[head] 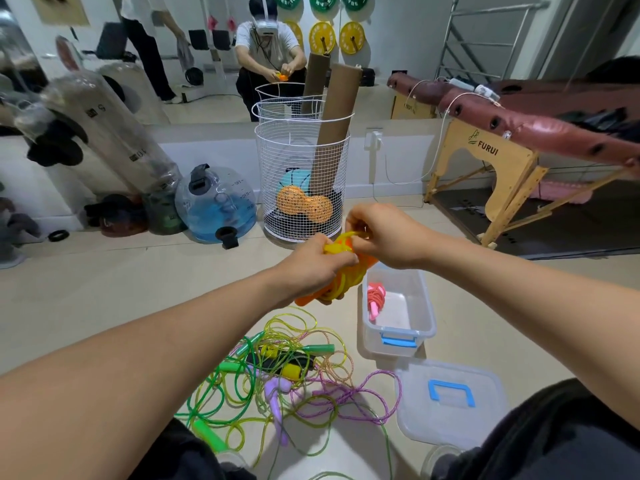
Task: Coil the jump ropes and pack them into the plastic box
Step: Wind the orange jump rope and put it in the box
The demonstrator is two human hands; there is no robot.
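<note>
Up front, left hand (320,259) grips glossy yellow rope coil (341,277); right hand (379,233) pinches its loop.

The left hand (317,261) hides most of the coiled yellow rope (341,282) and its orange handles (306,300). Beside the plastic box (427,318), the right hand's (384,233) fingertips are blurred; the grip cannot be read.
</note>
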